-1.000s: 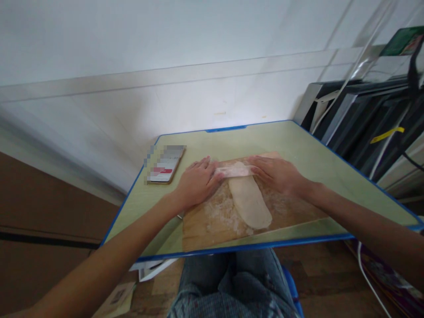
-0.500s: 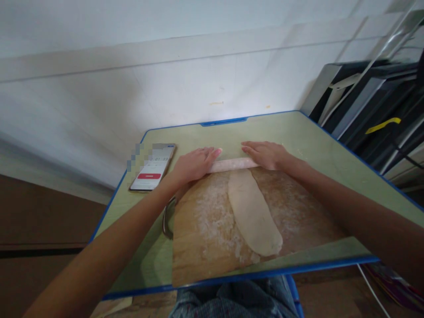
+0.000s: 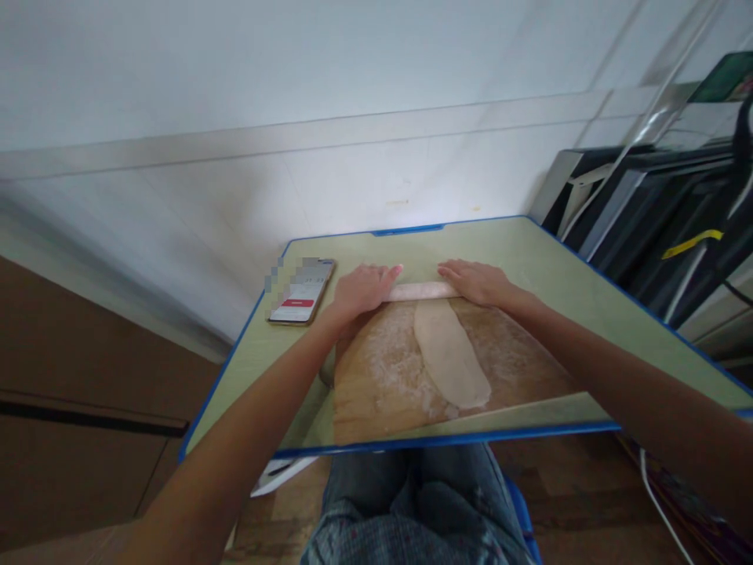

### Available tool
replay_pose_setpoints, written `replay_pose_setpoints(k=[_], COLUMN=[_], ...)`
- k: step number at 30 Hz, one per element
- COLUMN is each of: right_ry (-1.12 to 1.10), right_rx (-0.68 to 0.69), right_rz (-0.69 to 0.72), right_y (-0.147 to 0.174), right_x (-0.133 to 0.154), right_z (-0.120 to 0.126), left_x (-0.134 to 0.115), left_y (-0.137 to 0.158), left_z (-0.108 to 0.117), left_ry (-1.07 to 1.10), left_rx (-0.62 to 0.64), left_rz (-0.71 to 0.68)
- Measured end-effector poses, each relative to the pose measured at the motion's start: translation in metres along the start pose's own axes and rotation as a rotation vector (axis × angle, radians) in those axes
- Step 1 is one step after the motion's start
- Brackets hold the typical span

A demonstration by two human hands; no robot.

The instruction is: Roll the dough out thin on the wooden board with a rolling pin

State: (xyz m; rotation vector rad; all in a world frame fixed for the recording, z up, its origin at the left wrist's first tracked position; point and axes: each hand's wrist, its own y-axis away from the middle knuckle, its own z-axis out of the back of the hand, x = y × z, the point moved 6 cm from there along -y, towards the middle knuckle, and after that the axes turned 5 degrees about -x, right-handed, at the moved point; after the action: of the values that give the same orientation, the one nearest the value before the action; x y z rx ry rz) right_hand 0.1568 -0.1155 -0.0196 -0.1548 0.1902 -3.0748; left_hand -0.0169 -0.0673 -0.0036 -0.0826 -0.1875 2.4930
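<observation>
Floured rolling pin [image 3: 420,292] was held down at both ends, frame centre, across the far edge of the wooden board [image 3: 361,412]. Left end was covered by the left hand [image 3: 365,286], palm down, fingers stretched out, thumb pointed right; right end was covered by the right hand [image 3: 474,281], palm down, fingers extended and lying close together. Undersides of both hands were hidden. Long flat dough [image 3: 452,357] was laid on the board, right of centre, slanted toward the lower right, its upper end reaching the pin. Loose flour was scattered mainly left of it.

Phone [image 3: 303,294] was placed left of the left hand, screen up, partly pixelated. Curved object [image 3: 327,370] was mostly blocked by the left forearm, just beside the board. Dark flat panels [image 3: 647,204] were stacked upright at upper right, marked by a yellow strip [image 3: 692,244]. Far side was bounded by the white wall [image 3: 353,63], left by the brown cabinet [image 3: 82,345].

Green table [image 3: 529,259] was rimmed in blue. Board's lower left corner was set at the front rim; a green wedge was left toward the right. Green surface was seen beyond the pin and right of the right forearm.
</observation>
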Motion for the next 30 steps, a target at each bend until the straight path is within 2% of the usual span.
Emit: replay_pose_setpoints(k=[6, 11, 14, 20, 27, 30], right_ry=[0.064, 0.024, 0.035, 0.022, -0.022, 0.000], right_rx=[-0.121, -0.157, -0.211, -0.254, -0.252, -0.245], right_rz=[0.060, 0.131, 0.122, 0.099, 0.074, 0.053], right_y=[0.039, 0.063, 0.070, 0.069, 0.053, 0.041], right_x=[0.016, 0.020, 0.020, 0.021, 0.014, 0.011], right_z=[0.013, 0.019, 0.017, 0.014, 0.009, 0.008], left_x=[-0.020, -0.021, -0.020, -0.019, -0.014, -0.008], left_y=[0.040, 0.054, 0.056, 0.053, 0.047, 0.038], left_z=[0.018, 0.022, 0.022, 0.018, 0.014, 0.009], left_ry=[-0.104, -0.034, 0.003, -0.004, 0.075, 0.087], left_rx=[-0.078, 0.029, 0.052, 0.023, 0.129, 0.125], left_rz=[-0.060, -0.135, -0.199, -0.191, -0.131, -0.141])
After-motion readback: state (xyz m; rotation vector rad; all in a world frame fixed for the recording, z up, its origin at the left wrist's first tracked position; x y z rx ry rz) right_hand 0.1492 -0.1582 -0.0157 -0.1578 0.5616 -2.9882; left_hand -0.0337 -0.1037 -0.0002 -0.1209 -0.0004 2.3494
